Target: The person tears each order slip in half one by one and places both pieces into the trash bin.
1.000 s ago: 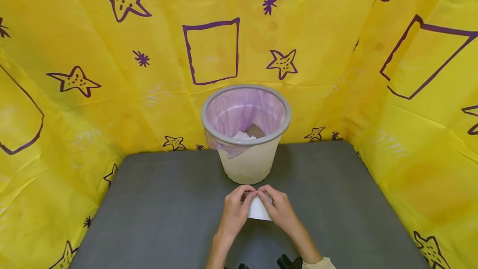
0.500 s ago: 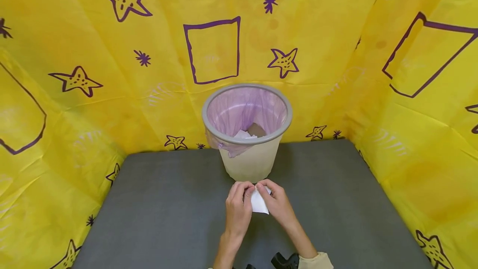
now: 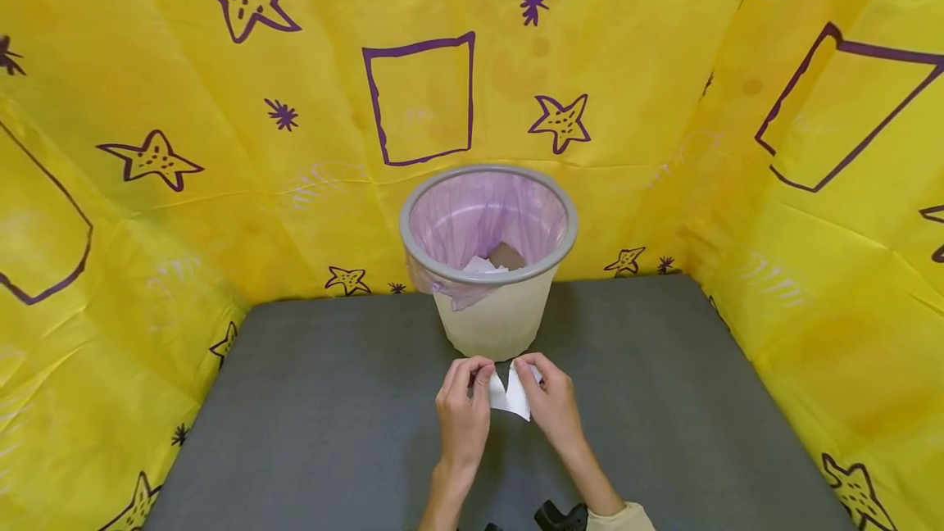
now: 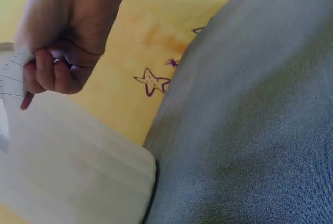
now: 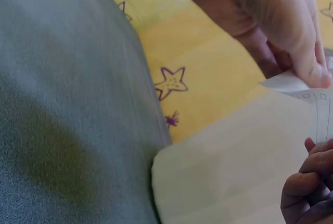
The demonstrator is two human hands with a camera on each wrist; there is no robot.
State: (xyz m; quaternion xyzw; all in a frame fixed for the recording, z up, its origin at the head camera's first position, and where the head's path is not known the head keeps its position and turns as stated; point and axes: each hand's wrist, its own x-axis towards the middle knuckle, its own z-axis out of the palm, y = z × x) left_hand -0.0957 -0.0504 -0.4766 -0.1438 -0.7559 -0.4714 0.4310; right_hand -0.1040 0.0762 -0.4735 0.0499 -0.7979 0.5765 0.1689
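A small piece of white paper (image 3: 516,404) is stretched between both hands, with a V-shaped tear running down from its far edge in the head view. My left hand (image 3: 463,412) pinches one side of the tear and my right hand (image 3: 553,404) pinches the other. Printed lines and small marks show on the underside of the paper (image 5: 322,109) in the right wrist view. In the left wrist view my left hand (image 4: 67,41) has its fingers curled at the paper (image 4: 13,78). Both hands are just in front of the trash bin (image 3: 494,326), over the table.
The cream bin has a grey rim and a purple plastic liner (image 3: 450,224). White paper scraps (image 3: 483,265) and a brown piece (image 3: 506,256) lie inside it. A dark grey table (image 3: 332,400) is enclosed by yellow cloth walls (image 3: 295,228) with drawn stars. Black wrist mounts (image 3: 560,517) show at the bottom.
The fingertips, together at the paper's far edge before, have drawn apart. A split has opened in the paper between them. The bin stays where it was.
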